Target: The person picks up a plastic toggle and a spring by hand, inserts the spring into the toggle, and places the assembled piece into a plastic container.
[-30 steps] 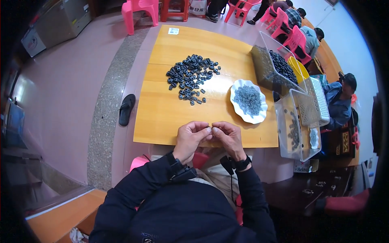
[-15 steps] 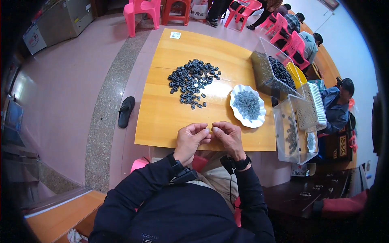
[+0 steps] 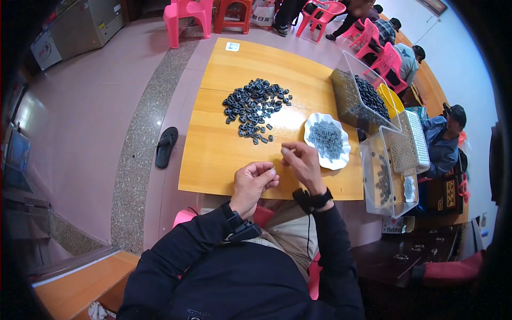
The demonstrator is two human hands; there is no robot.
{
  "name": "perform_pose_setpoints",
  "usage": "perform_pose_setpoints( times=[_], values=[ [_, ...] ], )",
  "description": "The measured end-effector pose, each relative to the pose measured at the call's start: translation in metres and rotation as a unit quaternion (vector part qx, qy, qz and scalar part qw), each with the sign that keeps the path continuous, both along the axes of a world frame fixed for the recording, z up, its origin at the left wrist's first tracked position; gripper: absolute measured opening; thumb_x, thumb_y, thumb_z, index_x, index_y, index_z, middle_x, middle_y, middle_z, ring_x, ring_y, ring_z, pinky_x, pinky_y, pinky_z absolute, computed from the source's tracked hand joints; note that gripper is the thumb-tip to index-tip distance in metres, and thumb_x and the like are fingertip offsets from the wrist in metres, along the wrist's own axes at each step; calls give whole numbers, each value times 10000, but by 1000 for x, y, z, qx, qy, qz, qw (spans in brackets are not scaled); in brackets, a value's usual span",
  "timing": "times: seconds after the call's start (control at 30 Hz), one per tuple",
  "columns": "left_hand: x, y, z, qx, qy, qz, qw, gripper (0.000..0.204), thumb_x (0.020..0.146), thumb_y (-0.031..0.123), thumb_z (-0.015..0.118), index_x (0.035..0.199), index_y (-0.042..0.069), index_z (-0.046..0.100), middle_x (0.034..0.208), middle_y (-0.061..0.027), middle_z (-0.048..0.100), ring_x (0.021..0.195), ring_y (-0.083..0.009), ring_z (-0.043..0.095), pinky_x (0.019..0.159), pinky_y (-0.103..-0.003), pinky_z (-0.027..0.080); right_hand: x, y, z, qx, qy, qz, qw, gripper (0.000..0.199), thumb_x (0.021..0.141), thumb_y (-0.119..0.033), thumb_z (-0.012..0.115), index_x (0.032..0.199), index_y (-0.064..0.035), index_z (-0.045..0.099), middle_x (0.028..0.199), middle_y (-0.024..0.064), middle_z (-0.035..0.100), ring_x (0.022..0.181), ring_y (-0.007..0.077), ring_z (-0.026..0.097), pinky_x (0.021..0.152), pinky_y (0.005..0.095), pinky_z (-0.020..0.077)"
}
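Over the near edge of the wooden table, my left hand is closed in a pinch. Something tiny shows at its fingertips, too small to name. My right hand is raised beside the scalloped white plate, with thumb and index finger drawn together; whatever they hold, if anything, cannot be made out. A heap of small grey translucent pieces fills the plate. Farther off lies a loose pile of small black plastic parts with holes, some of them scattered at its near side.
A clear bin of black parts stands at the table's right edge. Nearer is another clear bin with a few parts, beside a white perforated basket and yellow container. A black slipper lies on the floor; people sit beyond.
My right hand has parted from the left and moved up and slightly right, toward the plate. My left hand has stayed almost in place, still pinched.
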State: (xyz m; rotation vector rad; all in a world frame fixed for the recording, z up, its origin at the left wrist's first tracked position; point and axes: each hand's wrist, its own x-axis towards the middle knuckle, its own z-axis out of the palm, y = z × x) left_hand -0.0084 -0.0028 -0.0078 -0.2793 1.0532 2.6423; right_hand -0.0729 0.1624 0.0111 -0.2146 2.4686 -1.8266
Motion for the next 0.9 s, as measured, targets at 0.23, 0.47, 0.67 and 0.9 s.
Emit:
perform_pose_setpoints(
  times=[0.23,0.47,0.67,0.9],
  values=[
    [0,1,0,5,-8,17,1000,116,883,22,619,990,0,580,872,-65,636,760,-131,639,701,-239,556,-74,-25,9,365,239,-55,898,238,841,-103,601,1067,-48,647,967,138,633,830,356,628,744,396,502],
    [-2,-1,1,18,-15,23,999,109,873,23,636,969,6,588,844,-70,647,731,-133,646,685,-242,561,-95,-32,0,463,182,-56,866,161,842,-125,542,968,-65,624,1029,181,583,842,408,621,766,486,498],
    [-3,-1,2,28,-17,25,999,110,856,14,652,951,-8,601,841,-68,643,730,-127,644,674,-244,566,-93,-28,4,434,164,-63,884,153,814,-171,607,869,-37,656,993,167,611,862,388,621,784,458,493],
    [-2,-1,4,5,-13,19,1000,99,873,25,634,961,8,591,842,-59,634,742,-128,638,683,-241,559,-78,-23,6,423,155,-32,892,157,791,-154,645,869,-21,675,861,160,662,842,340,635,776,403,498]
  ],
)
